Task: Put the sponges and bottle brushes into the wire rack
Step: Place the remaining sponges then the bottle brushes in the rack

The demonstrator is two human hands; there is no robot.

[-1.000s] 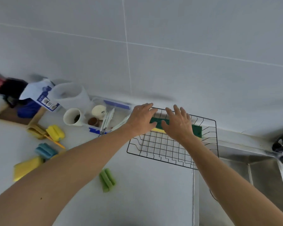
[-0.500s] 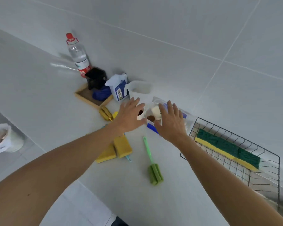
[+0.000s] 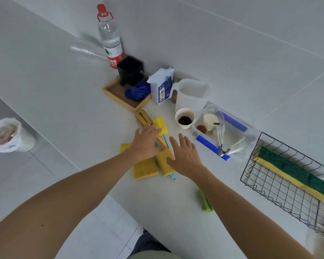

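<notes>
The black wire rack (image 3: 266, 186) stands at the right and holds a long green-and-yellow sponge (image 3: 292, 169). Two yellow sponges (image 3: 145, 170) lie side by side on the white counter under my hands. My left hand (image 3: 146, 143) hovers over them with fingers spread, near a yellow bottle brush (image 3: 159, 124) and a blue brush handle (image 3: 165, 140). My right hand (image 3: 185, 156) is flat and open over the right sponge (image 3: 165, 166). A green bottle brush (image 3: 205, 201) lies partly hidden under my right forearm. A darker yellow brush (image 3: 143, 116) lies beside the wooden tray.
A wooden tray (image 3: 120, 98) with a black pot and blue cloth, a water bottle (image 3: 110, 38), a white bag (image 3: 162, 86), a jug (image 3: 192, 95), a cup (image 3: 184, 118) and a clear box of utensils (image 3: 226, 133) line the wall. The counter edge drops at the left, by a bagged bin (image 3: 6, 135).
Both hands left the rack, where the long sponge now lies, and swept left across the counter to hover over the two yellow sponges. The view turned left with them.
</notes>
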